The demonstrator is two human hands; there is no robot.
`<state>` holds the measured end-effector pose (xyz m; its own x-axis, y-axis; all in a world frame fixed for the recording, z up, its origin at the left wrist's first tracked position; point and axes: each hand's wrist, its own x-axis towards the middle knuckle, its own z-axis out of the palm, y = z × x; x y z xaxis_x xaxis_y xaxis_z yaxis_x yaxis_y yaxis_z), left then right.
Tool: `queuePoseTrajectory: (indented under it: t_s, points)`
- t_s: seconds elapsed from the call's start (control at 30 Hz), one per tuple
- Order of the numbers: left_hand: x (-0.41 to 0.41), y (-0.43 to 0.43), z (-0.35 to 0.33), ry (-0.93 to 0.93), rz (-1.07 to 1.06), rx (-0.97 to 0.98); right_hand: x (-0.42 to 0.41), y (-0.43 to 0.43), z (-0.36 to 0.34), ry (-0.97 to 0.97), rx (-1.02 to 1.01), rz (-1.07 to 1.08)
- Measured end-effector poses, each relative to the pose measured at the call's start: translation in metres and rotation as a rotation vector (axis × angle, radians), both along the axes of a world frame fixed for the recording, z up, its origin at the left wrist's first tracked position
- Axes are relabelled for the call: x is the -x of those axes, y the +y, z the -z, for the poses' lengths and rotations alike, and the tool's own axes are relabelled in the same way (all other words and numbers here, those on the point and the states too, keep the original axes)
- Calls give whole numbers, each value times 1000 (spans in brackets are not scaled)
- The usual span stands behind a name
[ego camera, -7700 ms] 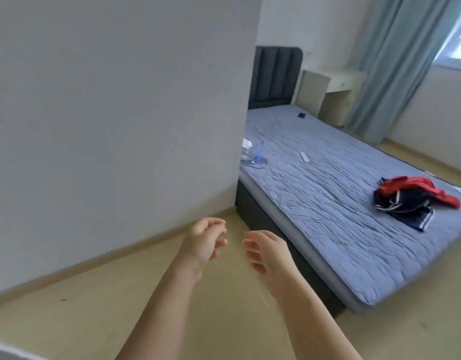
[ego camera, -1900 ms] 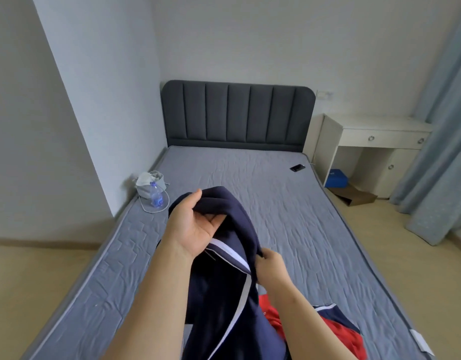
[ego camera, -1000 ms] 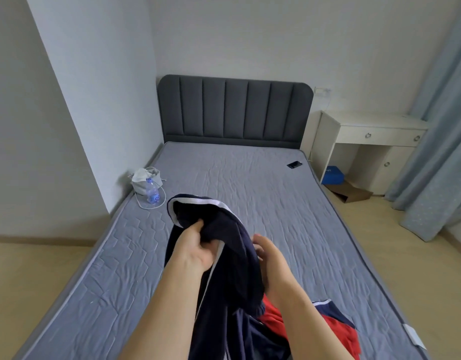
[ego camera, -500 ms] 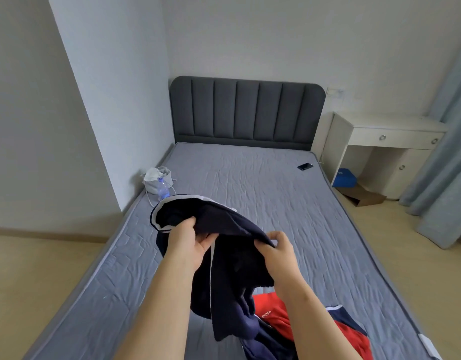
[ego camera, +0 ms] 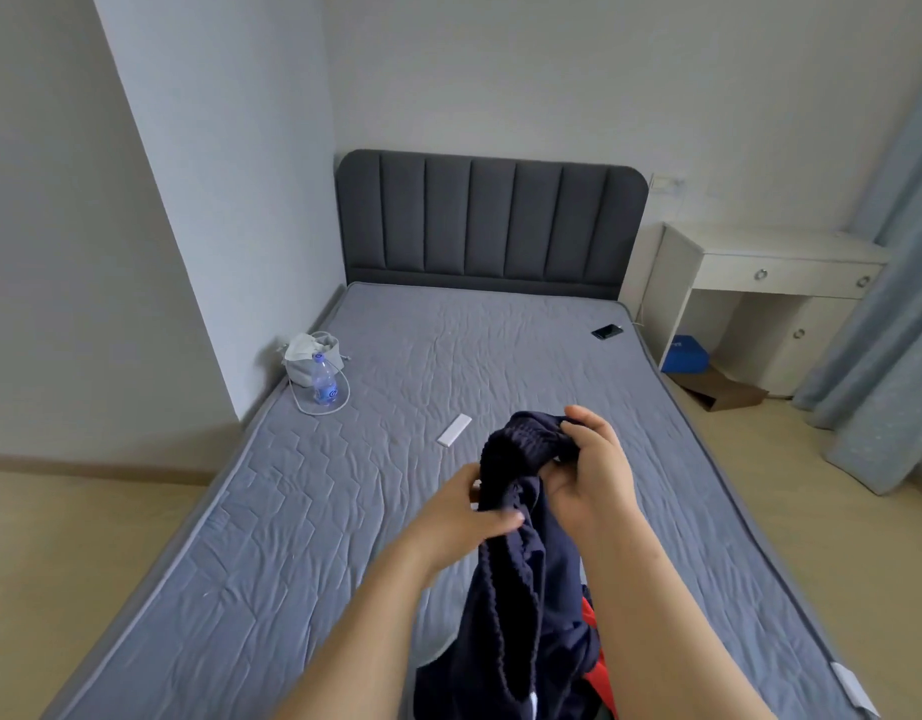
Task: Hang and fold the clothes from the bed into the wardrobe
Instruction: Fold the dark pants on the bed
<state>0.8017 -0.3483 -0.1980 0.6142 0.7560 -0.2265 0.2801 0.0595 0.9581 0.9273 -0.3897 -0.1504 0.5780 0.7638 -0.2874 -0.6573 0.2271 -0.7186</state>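
Note:
A navy garment with a gathered waistband hangs bunched over the foot of the grey bed. My right hand grips its top edge from the right, fingers curled over the bunched band. My left hand pinches the cloth lower down on the left side. A red garment peeks out beneath the navy one at the bottom, mostly hidden by it and by my right forearm. No wardrobe is in view.
On the bed lie a white bag with a water bottle by the left wall, a small white strip and a black phone. A white desk, a blue box and curtains stand at the right.
Since half a second ago both hands have shifted right and gathered the navy garment into a tighter bunch; the spread waistband is now crumpled in my right hand. The white strip has come into sight.

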Motion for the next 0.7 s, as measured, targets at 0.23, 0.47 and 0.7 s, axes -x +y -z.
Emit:
queuePoseTrajectory:
  t_s: [0.23,0.47,0.7]
  points:
    - [-7,14,-14,89,-418,-302,-2,-10,3,-88,60,-130]
    - [0,18,-45,126,-269,-640,3,-6,10,-1128,592,-3]
    - [13,24,-45,81,-150,-560,5,-1,0,-806,231,-48]
